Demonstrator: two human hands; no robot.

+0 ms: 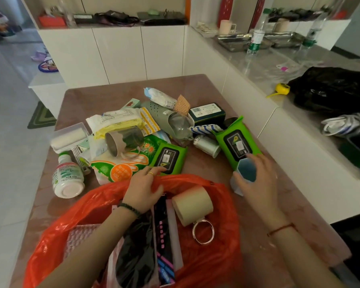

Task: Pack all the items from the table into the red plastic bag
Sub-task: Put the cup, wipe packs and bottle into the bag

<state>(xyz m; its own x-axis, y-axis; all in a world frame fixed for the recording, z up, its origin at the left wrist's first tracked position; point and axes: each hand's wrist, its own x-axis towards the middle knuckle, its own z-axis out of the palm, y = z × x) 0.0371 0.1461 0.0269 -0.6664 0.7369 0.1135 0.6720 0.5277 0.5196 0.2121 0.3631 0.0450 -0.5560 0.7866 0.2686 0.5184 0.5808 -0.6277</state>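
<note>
The red plastic bag (220, 256) lies open at the table's near edge. Inside it are a beige tape roll (192, 204), a wire ring (203, 233), a black bundle (136, 258) and a dark box with pink print (164, 235). My left hand (144, 189) grips the bag's far rim. My right hand (256, 181) closes around a small blue-and-white box (246, 170) right of the bag. Behind it lies a green wipes pack (237, 142); a second green wipes pack (168, 159) sits just past my left hand.
A pile covers the brown table (81, 96): white bottle (68, 177), lint roller (70, 137), orange-and-white packet (116, 169), cardboard tape roll (123, 142), grey-green sandal (166, 119), dark tin (208, 113), silver spool (206, 145). A white counter (299, 125) with a black bag (333, 88) runs along the right.
</note>
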